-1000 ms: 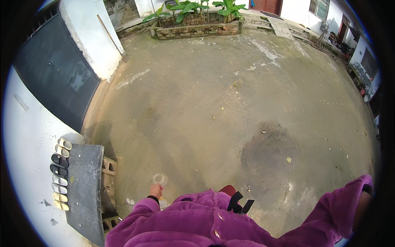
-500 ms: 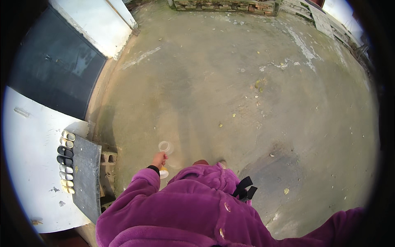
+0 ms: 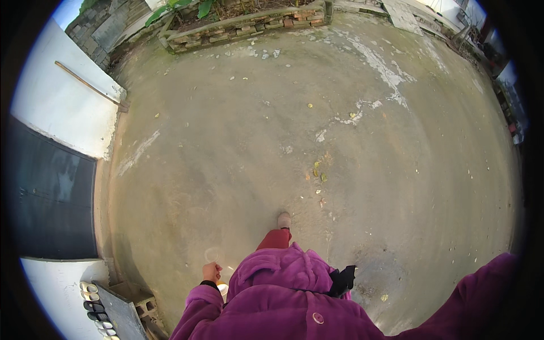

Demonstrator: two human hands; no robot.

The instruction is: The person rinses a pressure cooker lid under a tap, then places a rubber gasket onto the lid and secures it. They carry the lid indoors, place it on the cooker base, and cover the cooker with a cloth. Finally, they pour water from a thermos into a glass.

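My left hand (image 3: pixel 212 272) hangs low at my left side, its fingers closed. A faint clear, round-rimmed container (image 3: pixel 214 254), like a see-through cup, juts out ahead of the fist. Behind the fist shows a white round thing with some yellow (image 3: pixel 222 288), partly covered by my coat; its kind is unclear. My right arm's purple sleeve (image 3: pixel 476 289) reaches out to the right, and the hand lies beyond the picture. One shoe (image 3: pixel 284 220) of mine is stepping forward on the concrete.
A white wall (image 3: pixel 62 277) with a dark door (image 3: pixel 54 198) runs along the left. Several pairs of slippers (image 3: pixel 93 306) line a grey slab on hollow blocks (image 3: pixel 148 306). A wooden-handled tool (image 3: pixel 90 88) leans by the wall. Ahead stands a brick planter (image 3: pixel 249 27); leaves (image 3: pixel 316 170) lie about.
I have walked forward, so the door and slippers sit further back and the planter shows more fully. One foot has come forward. My left hand keeps its hold.
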